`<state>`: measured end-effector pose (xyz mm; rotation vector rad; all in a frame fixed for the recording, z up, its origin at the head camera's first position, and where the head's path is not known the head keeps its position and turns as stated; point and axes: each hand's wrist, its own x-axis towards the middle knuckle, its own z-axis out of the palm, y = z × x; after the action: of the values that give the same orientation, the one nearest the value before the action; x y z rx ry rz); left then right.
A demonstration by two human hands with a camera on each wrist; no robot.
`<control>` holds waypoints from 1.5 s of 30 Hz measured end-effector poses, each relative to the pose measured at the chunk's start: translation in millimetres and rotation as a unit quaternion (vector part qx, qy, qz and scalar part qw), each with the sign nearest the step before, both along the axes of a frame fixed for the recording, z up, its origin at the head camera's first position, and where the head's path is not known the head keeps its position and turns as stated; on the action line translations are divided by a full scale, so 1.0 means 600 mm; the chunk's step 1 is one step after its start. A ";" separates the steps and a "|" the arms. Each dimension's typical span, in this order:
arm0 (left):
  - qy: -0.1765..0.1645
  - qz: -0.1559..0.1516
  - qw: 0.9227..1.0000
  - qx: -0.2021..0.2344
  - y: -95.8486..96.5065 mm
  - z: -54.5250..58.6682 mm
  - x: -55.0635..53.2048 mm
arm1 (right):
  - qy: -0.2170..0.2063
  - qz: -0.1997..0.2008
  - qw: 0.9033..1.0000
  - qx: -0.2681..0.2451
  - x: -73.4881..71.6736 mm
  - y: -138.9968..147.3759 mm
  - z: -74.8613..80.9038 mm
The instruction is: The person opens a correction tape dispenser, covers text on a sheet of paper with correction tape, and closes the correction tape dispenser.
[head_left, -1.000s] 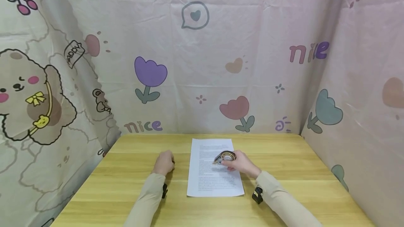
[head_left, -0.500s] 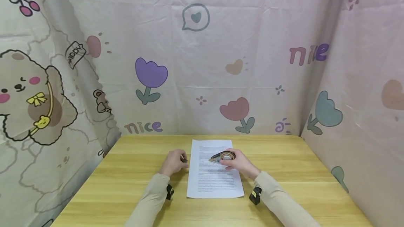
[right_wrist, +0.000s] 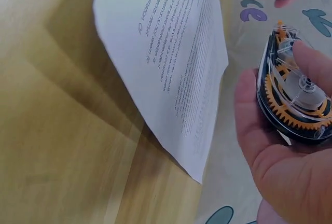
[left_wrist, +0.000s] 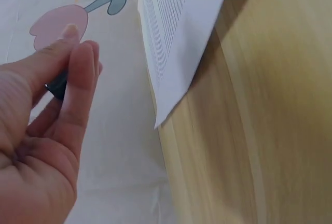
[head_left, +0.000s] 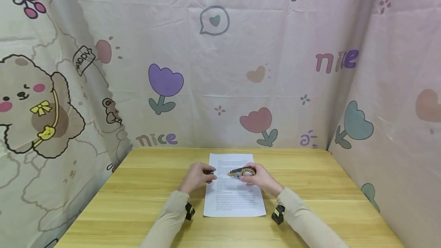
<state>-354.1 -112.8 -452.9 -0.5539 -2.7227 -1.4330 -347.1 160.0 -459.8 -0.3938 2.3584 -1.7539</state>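
Observation:
My right hand (head_left: 264, 180) grips a correction tape (right_wrist: 298, 97) with a clear body, black edge and orange gears inside. Its orange tip (head_left: 229, 173) points left, above the printed sheet of paper (head_left: 237, 204). Over the sheet's left edge, my left hand (head_left: 195, 176) pinches a small dark piece that looks like a cap (left_wrist: 57, 85) between thumb and fingers. Most of that piece is hidden by the fingers. A short gap separates it from the tip of the correction tape.
The paper lies on a wooden table (head_left: 138, 202), with its long sides running front to back. A patterned cloth (head_left: 220, 68) hangs behind the table and at both sides. Each wrist wears a small black camera (head_left: 189, 211).
My left hand has moved right from the bare table to the sheet's edge, bringing the dark cap-like piece towards the tape. The correction tape has turned slightly and shifted a little left.

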 end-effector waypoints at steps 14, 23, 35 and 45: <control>0.028 -0.055 0.998 0.019 0.030 0.002 0.005 | 0.051 -0.034 0.992 0.112 -0.001 -0.010 0.002; 0.017 -0.075 0.996 0.042 0.046 -0.007 0.004 | 0.065 -0.020 0.994 0.091 -0.001 -0.015 -0.004; -0.009 -0.095 0.994 0.061 0.058 -0.012 0.006 | 0.064 -0.013 0.995 0.074 0.005 -0.020 -0.004; -0.042 -0.102 0.990 0.089 0.056 -0.017 0.006 | 0.082 0.011 0.993 0.083 0.009 -0.025 -0.005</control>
<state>-350.3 -79.3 -462.9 -0.7974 -2.6249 -1.7633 -341.5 144.9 -462.6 -0.5546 2.5774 -1.5552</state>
